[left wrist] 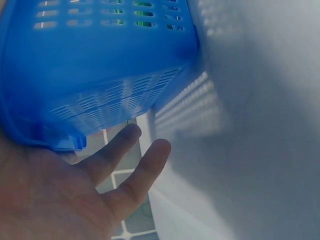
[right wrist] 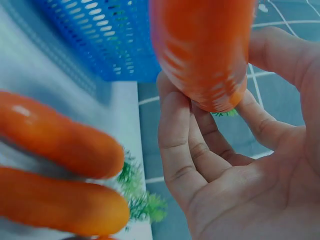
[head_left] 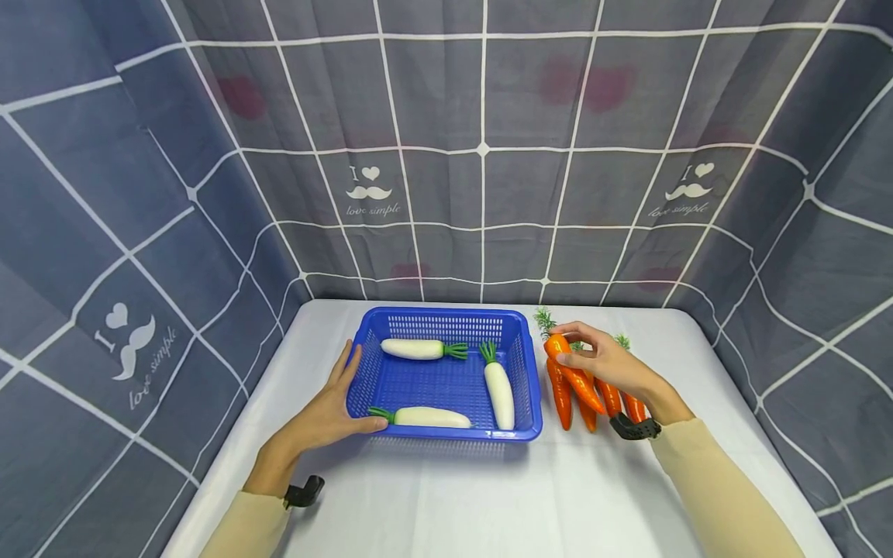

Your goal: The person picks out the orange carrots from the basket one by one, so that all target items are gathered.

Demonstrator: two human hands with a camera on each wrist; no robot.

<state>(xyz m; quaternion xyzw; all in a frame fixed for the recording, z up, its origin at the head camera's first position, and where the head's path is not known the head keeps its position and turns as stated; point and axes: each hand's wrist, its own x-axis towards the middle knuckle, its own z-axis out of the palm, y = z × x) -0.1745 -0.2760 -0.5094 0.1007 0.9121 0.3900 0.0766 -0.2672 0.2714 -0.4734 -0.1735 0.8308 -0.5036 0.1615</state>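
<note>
A blue plastic basket stands on the white table with three white radishes in it: one along the back, one at the right, one along the front. My left hand rests against its left side, thumb at the front left rim; in the left wrist view the fingers are straight and spread. With its fingertips my right hand holds an orange carrot, right of the basket. More carrots lie beneath and beside that hand, partly hidden by it.
White cloth covers the table. Dark grey checked curtains stand behind it and at both sides. Two carrots with feathery green tops lie side by side in the right wrist view.
</note>
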